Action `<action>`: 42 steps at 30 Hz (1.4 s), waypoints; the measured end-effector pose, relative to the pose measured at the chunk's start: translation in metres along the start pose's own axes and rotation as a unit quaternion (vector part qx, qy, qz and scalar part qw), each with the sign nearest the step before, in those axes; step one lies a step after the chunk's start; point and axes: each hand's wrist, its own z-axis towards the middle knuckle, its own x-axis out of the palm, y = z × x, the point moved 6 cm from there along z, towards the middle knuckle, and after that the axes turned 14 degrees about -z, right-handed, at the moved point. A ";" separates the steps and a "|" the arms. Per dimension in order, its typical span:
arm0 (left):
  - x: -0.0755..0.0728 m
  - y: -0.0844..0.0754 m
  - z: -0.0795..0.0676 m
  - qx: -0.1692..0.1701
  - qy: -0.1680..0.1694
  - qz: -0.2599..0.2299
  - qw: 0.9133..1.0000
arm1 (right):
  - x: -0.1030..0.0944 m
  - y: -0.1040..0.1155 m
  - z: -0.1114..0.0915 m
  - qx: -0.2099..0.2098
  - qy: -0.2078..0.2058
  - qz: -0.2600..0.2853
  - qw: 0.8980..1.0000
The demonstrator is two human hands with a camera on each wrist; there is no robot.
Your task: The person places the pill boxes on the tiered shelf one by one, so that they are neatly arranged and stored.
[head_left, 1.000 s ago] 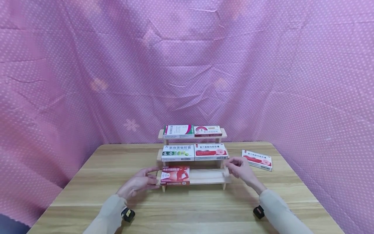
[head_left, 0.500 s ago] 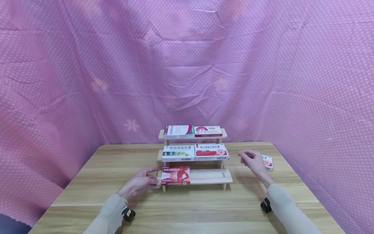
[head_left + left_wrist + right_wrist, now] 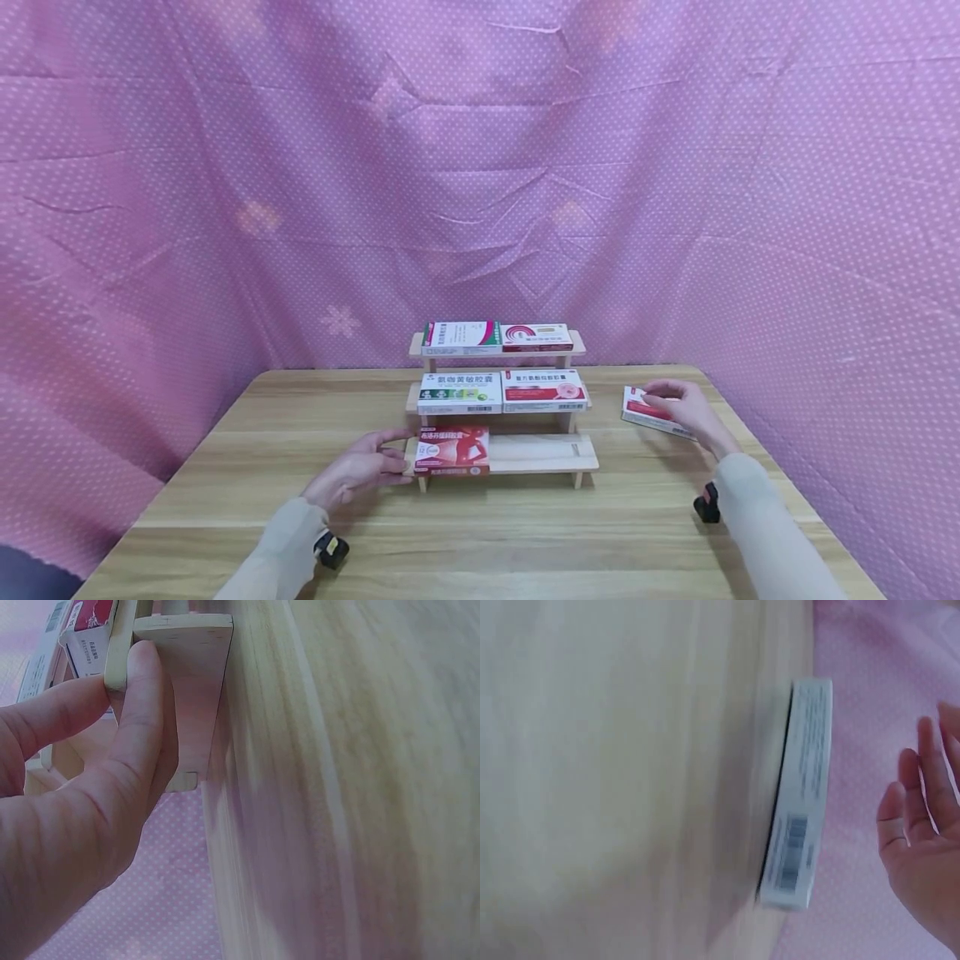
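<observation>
My left hand (image 3: 362, 467) pinches the left end of the lowest board of a three-tier wooden display rack (image 3: 540, 454); in the left wrist view the fingers (image 3: 139, 712) lie on both sides of that board. A red medicine box (image 3: 452, 450) lies on this board, close to the hand. Over a white and red medicine box (image 3: 636, 406) on the table at the right hovers my right hand (image 3: 686, 408). In the right wrist view this hand (image 3: 926, 832) has loosely bent fingers, apart from the box (image 3: 799, 795), whose barcode side shows.
On the middle tier lie a white and green box (image 3: 459, 392) and a white and red box (image 3: 543, 390). The top tier bears two more boxes, one with a green edge (image 3: 459, 333) and one with red arcs (image 3: 536, 335). A pink dotted cloth (image 3: 480, 208) hangs behind the wooden table (image 3: 495, 533).
My right hand has left the right end of the lowest board and moved right, over the loose medicine box. The left hand has stayed at the rack.
</observation>
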 end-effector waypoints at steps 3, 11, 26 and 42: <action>0.001 0.000 0.000 0.001 -0.001 -0.001 1.000 | -0.005 -0.006 0.000 -0.011 0.027 -0.013 1.000; 0.000 0.000 -0.001 0.002 -0.011 0.002 1.000 | -0.017 -0.022 -0.005 0.004 0.066 -0.046 0.997; 0.001 0.000 0.000 -0.004 -0.004 -0.005 1.000 | -0.019 -0.051 -0.006 0.035 0.110 -0.063 0.991; 0.001 -0.001 -0.002 -0.005 -0.004 0.003 1.000 | -0.014 -0.059 -0.012 0.035 0.125 -0.094 0.987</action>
